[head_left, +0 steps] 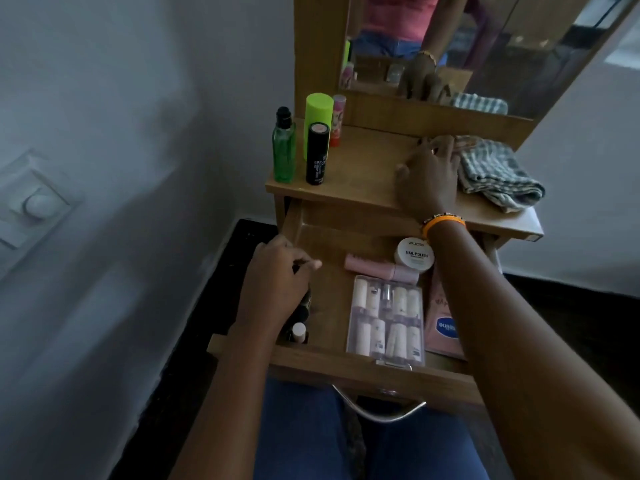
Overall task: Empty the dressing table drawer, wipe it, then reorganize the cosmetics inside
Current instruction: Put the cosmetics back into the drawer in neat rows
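The wooden drawer (346, 370) is pulled out toward me. Inside lie a white nail polish jar (415, 254), a pink tube (381, 266), a clear case of false nails (386, 320) and a pink pouch (441, 320). My left hand (277, 285) is in the drawer's left side, its fingers curled round a dark cosmetic item that it mostly hides. A small white-capped bottle (298, 332) stands just below that hand. My right hand (429, 174) lies flat on the table top (363, 174), fingertips touching a checked cloth (498, 174).
On the top's left stand a green bottle (284, 150), a lime can (317, 116), a black tube (317, 157) and a pink-capped bottle (337, 119). A mirror (467, 46) rises behind. The wall is close on the left, and the drawer handle (377, 412) is over my lap.
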Available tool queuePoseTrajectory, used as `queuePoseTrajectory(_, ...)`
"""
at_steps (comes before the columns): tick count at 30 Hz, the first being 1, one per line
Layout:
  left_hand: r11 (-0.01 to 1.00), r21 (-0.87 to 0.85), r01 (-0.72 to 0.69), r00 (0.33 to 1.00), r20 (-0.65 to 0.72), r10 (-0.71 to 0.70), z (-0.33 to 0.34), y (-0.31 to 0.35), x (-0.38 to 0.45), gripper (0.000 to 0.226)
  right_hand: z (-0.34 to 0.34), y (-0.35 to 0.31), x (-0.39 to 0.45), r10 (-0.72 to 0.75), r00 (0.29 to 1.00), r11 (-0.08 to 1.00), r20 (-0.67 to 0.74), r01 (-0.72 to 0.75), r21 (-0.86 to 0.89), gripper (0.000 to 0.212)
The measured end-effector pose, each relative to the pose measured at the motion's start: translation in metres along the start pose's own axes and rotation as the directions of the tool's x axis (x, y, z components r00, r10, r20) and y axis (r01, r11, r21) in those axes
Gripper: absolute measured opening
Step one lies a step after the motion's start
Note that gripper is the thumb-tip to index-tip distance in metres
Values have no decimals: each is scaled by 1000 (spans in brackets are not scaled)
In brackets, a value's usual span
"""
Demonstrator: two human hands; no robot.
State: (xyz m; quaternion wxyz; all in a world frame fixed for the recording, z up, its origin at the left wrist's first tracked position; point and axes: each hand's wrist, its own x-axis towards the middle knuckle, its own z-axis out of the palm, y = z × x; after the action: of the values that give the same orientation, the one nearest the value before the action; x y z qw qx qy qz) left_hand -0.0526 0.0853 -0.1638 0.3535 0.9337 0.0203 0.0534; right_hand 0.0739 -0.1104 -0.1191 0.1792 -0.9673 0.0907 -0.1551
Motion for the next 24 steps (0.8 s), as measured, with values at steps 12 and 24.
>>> queuePoseTrajectory(12, 985, -149, 91, 996, 6, -91, -16, -4, -1, 20, -1, -39, -105, -240, 969, 727, -66, 225, 649, 17)
queuePoseTrajectory(24, 993, -90, 74, 997, -17, -76, -8, -3, 0, 24, 23, -28, -117, -129, 816, 617, 563, -379, 690, 21)
